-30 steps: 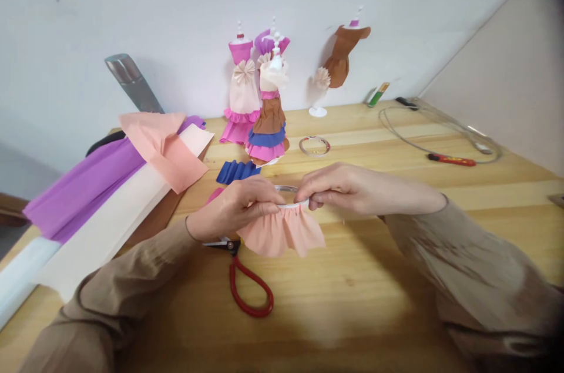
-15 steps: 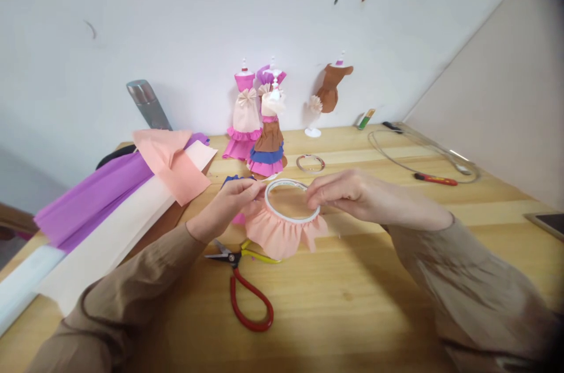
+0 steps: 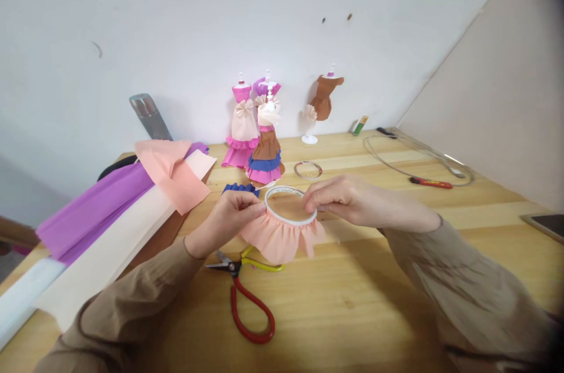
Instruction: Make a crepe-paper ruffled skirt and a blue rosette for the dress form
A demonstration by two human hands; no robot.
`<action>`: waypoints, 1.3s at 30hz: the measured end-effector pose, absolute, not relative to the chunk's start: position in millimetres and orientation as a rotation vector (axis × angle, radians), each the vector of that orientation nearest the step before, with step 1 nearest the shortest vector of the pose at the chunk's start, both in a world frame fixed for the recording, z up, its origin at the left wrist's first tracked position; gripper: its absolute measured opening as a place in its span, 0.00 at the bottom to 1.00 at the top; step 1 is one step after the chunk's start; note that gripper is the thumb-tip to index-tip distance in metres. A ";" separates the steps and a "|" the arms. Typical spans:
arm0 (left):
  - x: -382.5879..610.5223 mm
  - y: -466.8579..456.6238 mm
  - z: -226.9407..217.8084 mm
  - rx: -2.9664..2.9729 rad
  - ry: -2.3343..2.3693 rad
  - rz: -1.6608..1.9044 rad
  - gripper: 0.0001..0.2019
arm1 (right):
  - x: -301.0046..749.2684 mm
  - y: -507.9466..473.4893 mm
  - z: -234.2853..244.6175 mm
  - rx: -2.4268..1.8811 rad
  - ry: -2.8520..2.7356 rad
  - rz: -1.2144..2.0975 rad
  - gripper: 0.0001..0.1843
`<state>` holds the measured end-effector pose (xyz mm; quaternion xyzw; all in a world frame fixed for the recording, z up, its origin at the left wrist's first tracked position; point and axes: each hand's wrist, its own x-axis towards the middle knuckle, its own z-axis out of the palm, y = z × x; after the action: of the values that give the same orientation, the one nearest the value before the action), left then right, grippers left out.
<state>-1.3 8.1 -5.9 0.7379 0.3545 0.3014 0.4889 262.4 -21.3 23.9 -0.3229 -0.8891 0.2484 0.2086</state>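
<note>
One white ring (image 3: 291, 221), peach ruffle (image 3: 282, 240) along its near rim, was held over the tabletop (image 3: 352, 308): left hand (image 3: 229, 217) pinched its left edge, right hand (image 3: 346, 201) its right; neither grip lay nearer.

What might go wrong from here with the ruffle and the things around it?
The peach ruffle looks thin and is gathered along the white ring, so a hard pull by the left hand could tear or crease it. The scissors lie with blades apart near the left sleeve, and might snag it.
</note>
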 end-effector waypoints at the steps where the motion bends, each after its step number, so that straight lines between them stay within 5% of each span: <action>1: -1.0 7.3 -6.9 1.855 0.862 0.774 0.17 | 262.7 -21.2 23.7 -0.898 -2.482 0.692 0.14; 12: -3.2 -2.4 -11.0 2.777 0.622 1.458 0.09 | 267.3 -19.1 22.6 -0.927 -2.528 0.504 0.14; 26: -7.4 6.2 -18.1 3.099 1.194 1.173 0.19 | 262.4 -21.4 22.0 -0.902 -2.520 0.297 0.14; 30: -8.7 12.4 -14.4 2.819 1.392 0.931 0.23 | 262.3 -22.4 24.2 -0.853 -2.529 0.363 0.15; 39: -3.7 17.2 -7.5 1.308 0.796 0.683 0.23 | 261.4 -20.7 22.9 -0.894 -2.563 0.400 0.15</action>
<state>-3.7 17.2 -7.5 0.5801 0.3531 0.3029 0.6687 261.4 -20.7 22.9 -0.3194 -0.9157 0.1430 0.1976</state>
